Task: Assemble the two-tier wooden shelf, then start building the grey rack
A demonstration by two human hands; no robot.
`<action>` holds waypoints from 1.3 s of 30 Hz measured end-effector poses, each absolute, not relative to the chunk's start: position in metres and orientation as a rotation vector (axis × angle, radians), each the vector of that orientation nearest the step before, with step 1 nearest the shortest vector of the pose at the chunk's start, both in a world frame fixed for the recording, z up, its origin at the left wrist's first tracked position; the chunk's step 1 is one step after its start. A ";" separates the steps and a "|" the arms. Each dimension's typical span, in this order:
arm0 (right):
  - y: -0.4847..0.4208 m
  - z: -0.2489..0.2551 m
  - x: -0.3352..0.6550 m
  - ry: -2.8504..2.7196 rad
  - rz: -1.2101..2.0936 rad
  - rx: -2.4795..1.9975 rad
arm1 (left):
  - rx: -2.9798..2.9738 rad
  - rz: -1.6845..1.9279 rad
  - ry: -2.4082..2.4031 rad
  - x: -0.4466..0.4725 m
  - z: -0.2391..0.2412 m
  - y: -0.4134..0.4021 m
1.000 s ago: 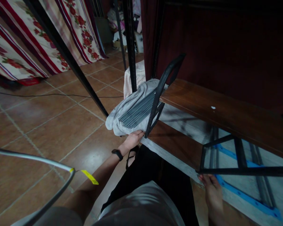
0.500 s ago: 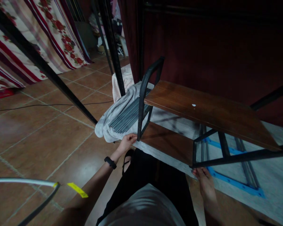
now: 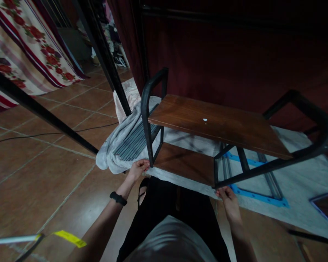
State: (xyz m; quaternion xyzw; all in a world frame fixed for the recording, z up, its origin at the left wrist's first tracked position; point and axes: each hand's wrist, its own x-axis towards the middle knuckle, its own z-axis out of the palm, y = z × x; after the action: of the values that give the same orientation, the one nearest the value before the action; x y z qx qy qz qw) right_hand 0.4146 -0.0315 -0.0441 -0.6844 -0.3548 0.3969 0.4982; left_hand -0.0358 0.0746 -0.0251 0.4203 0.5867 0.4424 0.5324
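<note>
A black metal-framed rack (image 3: pixel 146 109) with two brown wooden shelves (image 3: pixel 215 125) stands on a grey cloth (image 3: pixel 297 178) on the tiled floor. My left hand (image 3: pixel 138 169), with a black wristband, is closed around the foot of the rack's near left leg. My right hand (image 3: pixel 225 196) grips the lower end of the near right leg. A bundle of grey metal rods (image 3: pixel 132 140) lies on a bunched grey towel (image 3: pixel 109 160) just left of the rack.
A slanted black pole (image 3: pixel 43 112) crosses the floor at left, with a floral curtain (image 3: pixel 22 47) behind. A dark red curtain (image 3: pixel 235 54) hangs behind the rack. Blue-edged rails (image 3: pixel 258 196) lie under it; a flat dark object (image 3: pixel 326 205) rests at right.
The view has swung to the right, showing the rack's right end. Both hands keep their hold on the near legs of the rack.
</note>
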 end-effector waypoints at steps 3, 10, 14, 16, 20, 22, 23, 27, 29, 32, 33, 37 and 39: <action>-0.031 -0.041 0.413 -0.830 1.000 -1.644 | 1.029 1.046 1.419 -0.036 -0.024 0.075; -0.027 -0.031 0.410 -0.679 1.078 -1.653 | 1.054 1.080 1.442 -0.035 -0.023 0.074; -0.023 -0.029 0.408 -0.640 1.085 -1.658 | 1.079 1.082 1.435 -0.036 -0.022 0.075; -0.023 -0.031 0.408 -0.600 1.099 -1.651 | 1.085 1.072 1.443 -0.036 -0.021 0.076; -0.025 -0.033 0.408 -0.503 1.155 -1.606 | 1.059 1.075 1.439 -0.035 -0.017 0.074; -0.026 -0.032 0.407 -0.520 1.145 -1.613 | 1.038 1.080 1.429 -0.035 -0.015 0.074; -0.027 -0.032 0.407 -0.556 1.121 -1.627 | 1.029 1.082 1.429 -0.035 -0.014 0.073; -0.026 -0.028 0.404 -0.764 1.007 -1.678 | 0.987 1.091 1.437 -0.034 -0.012 0.075; -0.026 -0.025 0.403 -0.804 0.987 -1.673 | 0.977 1.095 1.440 -0.033 -0.012 0.076; -0.026 -0.022 0.403 -0.791 0.993 -1.665 | 0.991 1.090 1.448 -0.033 -0.012 0.077; -0.026 -0.021 0.403 -0.783 1.000 -1.667 | 0.998 1.083 1.447 -0.033 -0.012 0.077; -0.024 -0.021 0.405 -0.751 1.046 -1.661 | 1.019 1.064 1.439 -0.033 -0.011 0.076; -0.023 -0.024 0.406 -0.701 1.060 -1.652 | 1.022 1.067 1.433 -0.033 -0.010 0.075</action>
State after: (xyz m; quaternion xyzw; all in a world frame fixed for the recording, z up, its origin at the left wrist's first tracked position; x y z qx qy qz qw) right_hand 0.4064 -0.0235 -0.0240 -0.6845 -0.2903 0.4392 0.5043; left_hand -0.0330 0.0749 -0.0103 0.4253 0.5966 0.4443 0.5155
